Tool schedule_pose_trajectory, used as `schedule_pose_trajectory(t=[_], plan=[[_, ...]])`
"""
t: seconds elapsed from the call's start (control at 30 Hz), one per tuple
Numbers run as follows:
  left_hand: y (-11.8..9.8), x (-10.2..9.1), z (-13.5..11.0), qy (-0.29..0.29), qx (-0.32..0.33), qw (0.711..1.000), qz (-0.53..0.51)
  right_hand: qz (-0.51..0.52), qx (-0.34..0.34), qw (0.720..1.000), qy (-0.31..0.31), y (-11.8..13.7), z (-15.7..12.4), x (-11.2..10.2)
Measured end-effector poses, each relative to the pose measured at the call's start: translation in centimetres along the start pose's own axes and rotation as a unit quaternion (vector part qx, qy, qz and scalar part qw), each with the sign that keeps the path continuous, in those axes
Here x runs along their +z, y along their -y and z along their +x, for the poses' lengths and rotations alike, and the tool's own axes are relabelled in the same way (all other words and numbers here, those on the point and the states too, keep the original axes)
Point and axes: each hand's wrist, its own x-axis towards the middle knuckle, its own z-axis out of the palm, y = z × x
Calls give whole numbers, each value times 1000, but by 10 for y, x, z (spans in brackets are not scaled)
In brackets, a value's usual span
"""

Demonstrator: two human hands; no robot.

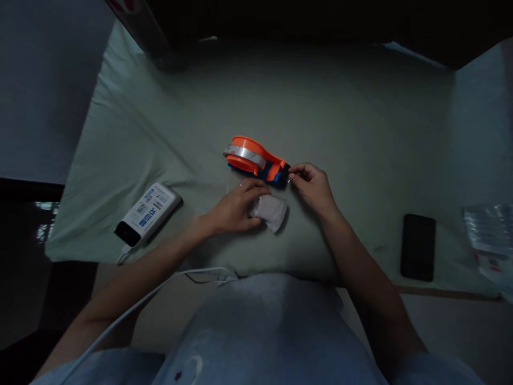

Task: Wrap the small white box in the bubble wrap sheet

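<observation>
An orange and blue tape dispenser (pixel 256 160) with a roll of tape lies on the green cloth, just beyond my hands. My left hand (pixel 244 206) is closed around the left side of a small whitish wrapped packet (pixel 274 211), its fingertips close to the dispenser's near side. At the dispenser's right end, the thumb and fingers of my right hand (pixel 312 184) are pinched together. A small bright bit shows at those fingertips, seemingly the tape's end, though it is too small to be sure.
To the left lies a white power bank (pixel 148 214) with a white cable (pixel 160 286) running across my left forearm. On the right are a black phone (pixel 418 247) and clear plastic packaging (pixel 491 235) near the cloth's edge. A dark overhang (pixel 300 21) spans the back.
</observation>
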Motion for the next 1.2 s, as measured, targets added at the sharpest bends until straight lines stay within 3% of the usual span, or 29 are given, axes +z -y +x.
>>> schedule_pose_trajectory(t=[0.33, 0.6, 0.97, 1.2], plan=[[-3, 15, 27, 4, -40, 998, 57, -10, -4, 1000, -7, 8, 3, -4], [3, 21, 19, -7, -36, 996, 83, -24, 45, 999, 14, 1, 8, -6], [8, 22, 22, -4, -24, 998, 59, -51, 23, 998, 18, 0, 7, -15], [11, 21, 23, 5, -62, 995, 74, -59, 10, 998, 24, 0, 1, -24]])
